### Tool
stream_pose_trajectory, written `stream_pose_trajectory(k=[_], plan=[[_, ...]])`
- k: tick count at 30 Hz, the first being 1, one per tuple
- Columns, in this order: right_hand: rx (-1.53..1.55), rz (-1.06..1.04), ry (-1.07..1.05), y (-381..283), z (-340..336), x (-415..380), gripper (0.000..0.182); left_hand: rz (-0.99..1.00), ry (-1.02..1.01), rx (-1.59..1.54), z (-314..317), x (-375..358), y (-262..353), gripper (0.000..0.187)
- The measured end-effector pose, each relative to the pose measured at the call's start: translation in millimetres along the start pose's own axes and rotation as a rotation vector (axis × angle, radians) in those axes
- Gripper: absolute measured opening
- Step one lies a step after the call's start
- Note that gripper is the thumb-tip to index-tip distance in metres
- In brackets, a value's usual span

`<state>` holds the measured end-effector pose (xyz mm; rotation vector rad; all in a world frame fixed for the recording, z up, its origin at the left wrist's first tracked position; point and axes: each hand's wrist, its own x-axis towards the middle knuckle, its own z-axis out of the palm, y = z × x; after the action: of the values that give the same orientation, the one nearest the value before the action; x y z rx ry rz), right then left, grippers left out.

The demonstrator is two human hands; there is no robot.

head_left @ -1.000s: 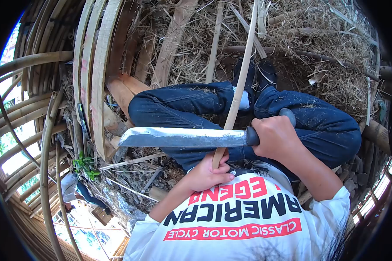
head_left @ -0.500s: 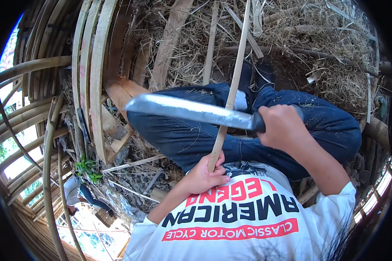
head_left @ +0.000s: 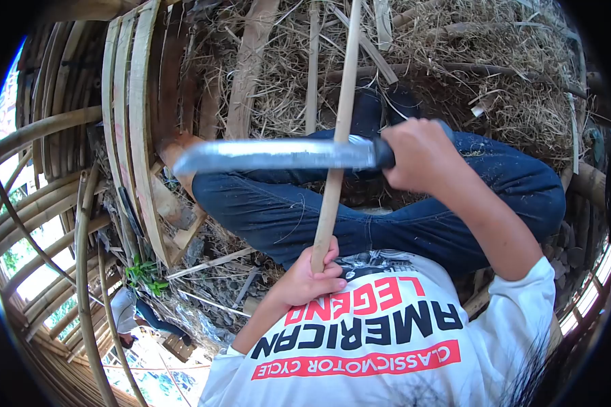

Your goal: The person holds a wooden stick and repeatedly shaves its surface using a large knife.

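My left hand [head_left: 310, 277] is wrapped round the near end of a long bamboo strip [head_left: 337, 159], close against my shirt front. The strip runs up and away between my bent knees toward the shavings. My right hand [head_left: 423, 157] grips the dark handle of a machete [head_left: 271, 156]. Its broad shiny blade points left and lies across the strip, overlapping it in this view near the handle. The blade's tip is slightly blurred. Both hands are over my lap, above my dark jeans [head_left: 251, 217].
A heap of dry shavings [head_left: 482, 88] covers the ground ahead. Several long wooden slats [head_left: 141, 136] lean at the left, beside bamboo railings [head_left: 41, 136]. A green plant [head_left: 144, 277] grows at the lower left. Another person [head_left: 125, 312] is farther off, beyond the poles.
The machete and my right hand have moved slightly left and toward the far side, and the blade has turned more level. My left hand still holds the strip, now a little farther left.
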<state>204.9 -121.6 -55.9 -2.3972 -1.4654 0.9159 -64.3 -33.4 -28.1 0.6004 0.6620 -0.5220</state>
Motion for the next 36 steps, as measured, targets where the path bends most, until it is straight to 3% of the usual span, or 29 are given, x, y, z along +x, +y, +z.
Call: stream_pose_trajectory(k=[3,7,9,13,17,19,21,23,27,29,31,36], plan=[[0.13,0.103,-0.001,10,1,21,0.02,0.013,0.035,-0.033,-2,-2,-4,0.043],[0.143,0.065,0.006,3,1,11,0.021,-0.023,-0.03,-0.114,-4,-3,-5,0.042],[-0.027,0.002,0.005,13,-7,18,0.021,0.008,-0.032,0.014,-5,-1,-7,0.042],[0.14,0.136,0.084,27,-7,42,0.012,-0.045,-0.006,-0.107,-3,-4,4,0.042],[0.098,0.074,0.026,13,-9,33,0.011,-0.034,-0.045,-0.083,-6,-3,-1,0.043],[-0.021,-0.025,0.041,23,-8,43,0.02,-0.039,-0.045,-0.062,-6,-3,0,0.042],[0.119,0.122,0.056,33,-10,63,0.012,-0.058,0.018,-0.068,-8,-3,2,0.042],[0.115,0.137,0.085,33,-10,64,0.013,-0.042,0.017,-0.064,-7,-4,1,0.042],[0.052,0.082,0.035,20,-12,52,0.017,-0.028,-0.06,-0.096,-11,-3,-4,0.042],[-0.036,0.017,0.131,37,-8,63,0.02,-0.023,-0.024,-0.039,-10,-1,-2,0.042],[0.086,0.221,0.075,47,-18,84,0.018,-0.047,0.001,-0.068,-10,-4,-1,0.042],[0.063,0.058,-0.04,21,-18,62,0.018,-0.015,-0.056,-0.112,-11,-3,-4,0.042]])
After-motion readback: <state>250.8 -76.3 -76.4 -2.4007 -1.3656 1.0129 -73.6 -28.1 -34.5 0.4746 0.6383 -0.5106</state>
